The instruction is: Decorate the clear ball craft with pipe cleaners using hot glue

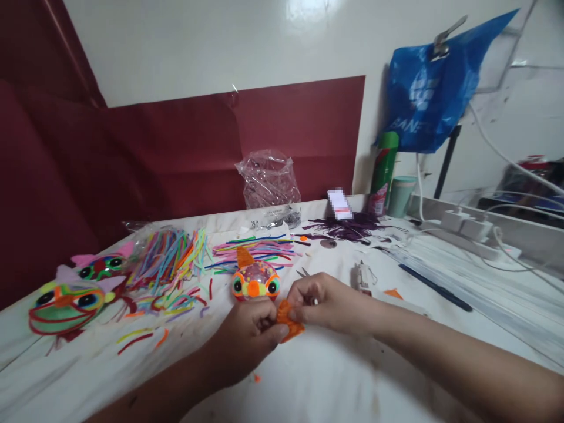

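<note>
Between my two hands is a small orange fuzzy piece, which looks like pipe cleaners joined side by side. My left hand pinches its left edge with thumb and fingers. From the right, my right hand grips its upper part. Just beyond them sits a round clear fish figure with green-rimmed eyes and an orange fin on top. The tips of a pair of scissors show behind my right hand; their rest is hidden.
Two similar fish figures lie at left, near a heap of coloured pipe cleaners. More pipe cleaners lie behind the fish. A glue gun, a blue-black stick, purple strips and a power strip are at right.
</note>
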